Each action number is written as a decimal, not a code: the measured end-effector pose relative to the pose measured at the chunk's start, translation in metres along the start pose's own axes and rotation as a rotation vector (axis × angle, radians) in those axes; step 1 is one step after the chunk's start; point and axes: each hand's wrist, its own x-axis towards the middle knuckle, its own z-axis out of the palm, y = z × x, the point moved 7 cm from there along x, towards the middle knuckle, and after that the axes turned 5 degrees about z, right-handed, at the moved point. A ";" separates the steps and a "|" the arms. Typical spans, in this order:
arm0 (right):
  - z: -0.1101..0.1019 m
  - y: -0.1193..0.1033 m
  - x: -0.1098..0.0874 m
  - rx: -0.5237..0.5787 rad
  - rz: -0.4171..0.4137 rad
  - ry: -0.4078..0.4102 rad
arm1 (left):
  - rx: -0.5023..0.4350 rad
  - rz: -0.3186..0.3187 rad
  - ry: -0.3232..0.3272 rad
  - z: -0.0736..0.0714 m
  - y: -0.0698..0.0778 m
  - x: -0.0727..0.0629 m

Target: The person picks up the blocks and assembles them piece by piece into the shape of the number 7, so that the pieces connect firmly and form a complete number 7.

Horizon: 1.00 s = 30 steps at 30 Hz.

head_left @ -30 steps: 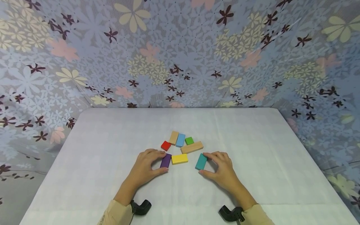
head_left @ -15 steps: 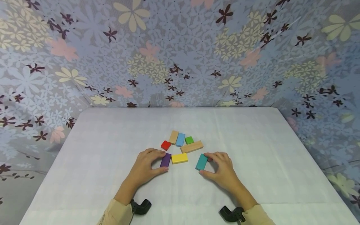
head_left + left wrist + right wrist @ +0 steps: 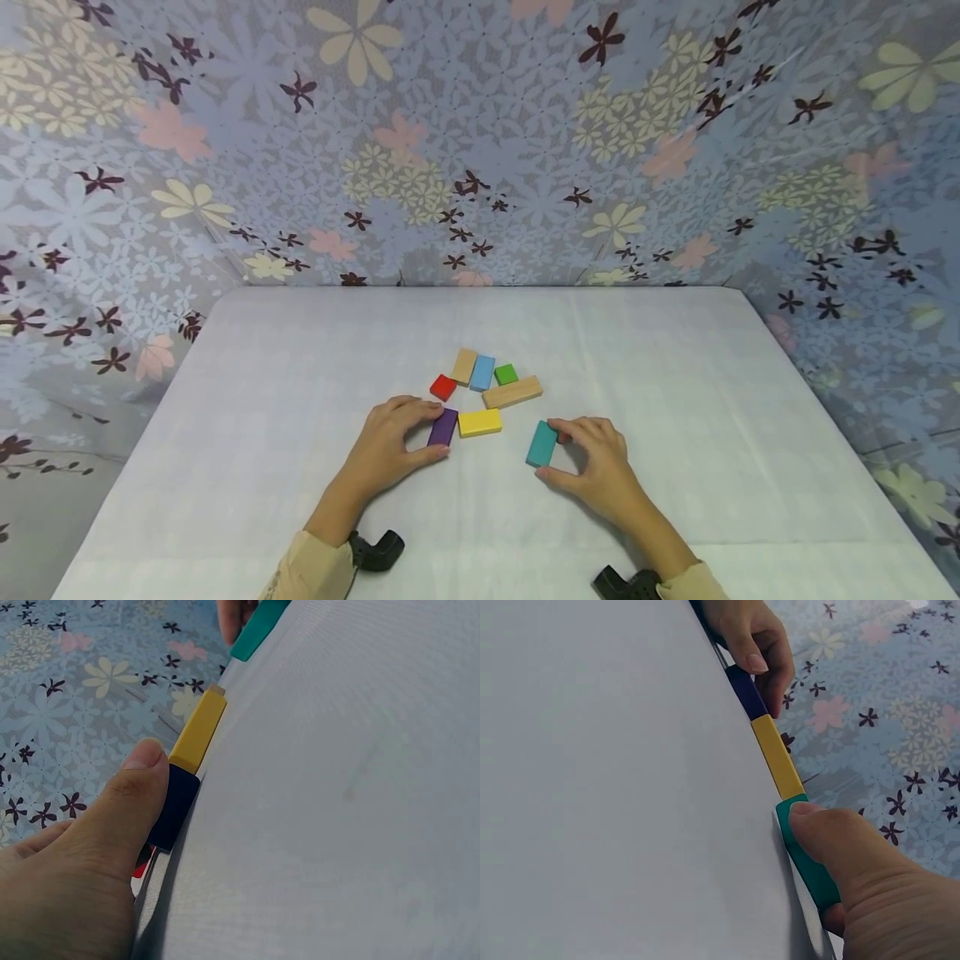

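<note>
My left hand [image 3: 386, 450] pinches a purple block [image 3: 444, 426] lengthwise, thumb at its near end and fingers at its far end. A yellow block [image 3: 480, 423] lies against the purple one's right side. Farther right, my right hand [image 3: 606, 467] grips a teal block [image 3: 542, 443] between thumb and fingers, with a gap separating it from the yellow block. In the left wrist view the left thumb [image 3: 135, 787] presses the purple block's end, which looks dark blue there. The right thumb [image 3: 832, 825] lies on the teal block in the right wrist view.
Behind the yellow block lie a long wooden block [image 3: 513, 392], a green block [image 3: 506, 374], a light blue block [image 3: 482, 373], a shorter wooden block [image 3: 463, 367] and a red block [image 3: 442, 387]. The white table [image 3: 675, 358] ends at a flowered cloth [image 3: 525, 167] at the back.
The right hand has drawn the teal block slightly toward the person and a little to the right. The left hand and the other blocks stay where they were.
</note>
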 end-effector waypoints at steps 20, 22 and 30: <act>0.001 -0.001 -0.011 0.004 -0.012 0.006 | 0.005 -0.033 -0.019 0.001 0.000 0.001; 0.001 -0.001 -0.012 0.004 -0.014 0.006 | 0.000 -0.031 -0.020 0.001 0.000 0.001; 0.000 -0.002 -0.016 0.008 -0.030 0.018 | 0.025 0.004 -0.005 0.001 0.001 0.001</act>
